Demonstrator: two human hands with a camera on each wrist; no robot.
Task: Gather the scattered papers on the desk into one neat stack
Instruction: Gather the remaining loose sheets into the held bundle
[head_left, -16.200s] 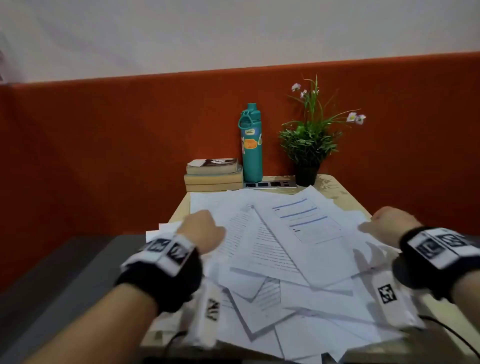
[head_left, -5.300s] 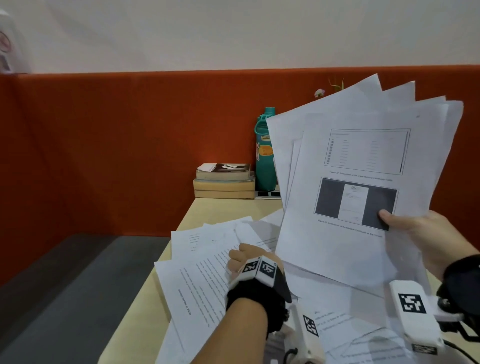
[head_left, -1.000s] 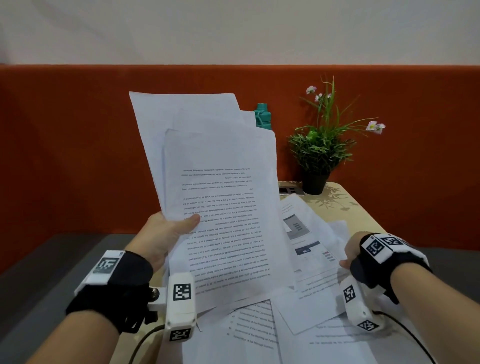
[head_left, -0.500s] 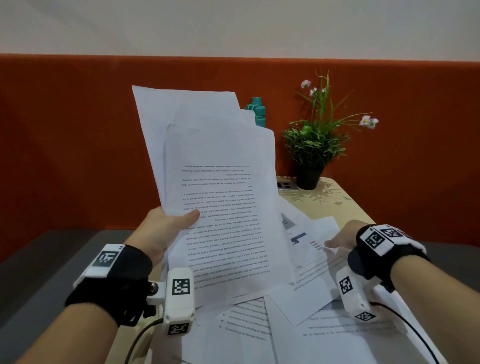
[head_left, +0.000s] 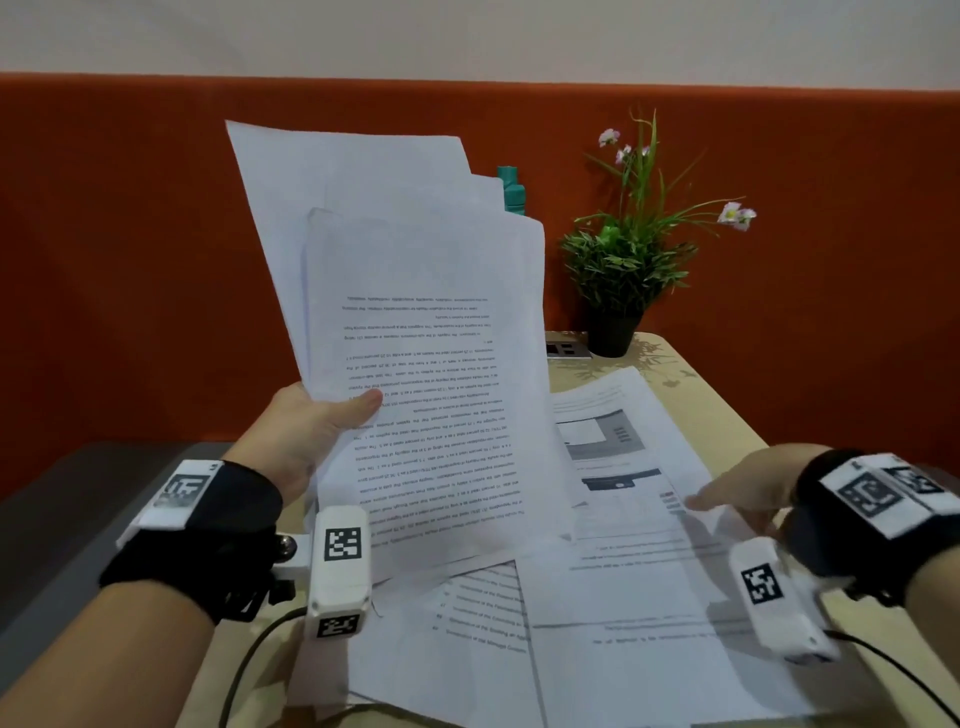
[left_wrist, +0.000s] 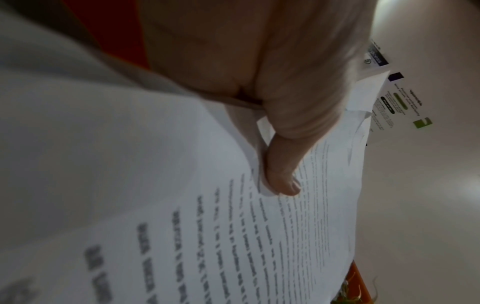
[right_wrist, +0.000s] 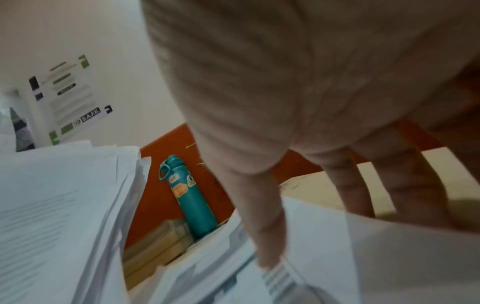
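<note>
Fanned printed sheets (head_left: 426, 322) gripped upright in left hand (head_left: 306, 431), right hand (head_left: 748, 488) pinching desk sheet (head_left: 628, 525)

bare forearms (head_left: 104, 654) wear black wristbands (head_left: 208, 545) and white marker-tagged boxes (head_left: 340, 566).

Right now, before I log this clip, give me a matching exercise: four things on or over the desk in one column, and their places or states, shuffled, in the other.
Things
1. sheaf of papers
2. printed sheet with screenshots
3. teal water bottle
4. potted plant

Places or states
A. mostly hidden behind upright paper
B. on the desk, its edge pinched by the right hand
C. standing in full view at the desk's far edge
D. held upright, gripped by the left hand

Pairs: 1-D, 2-B, 3-A, 4-C
</note>
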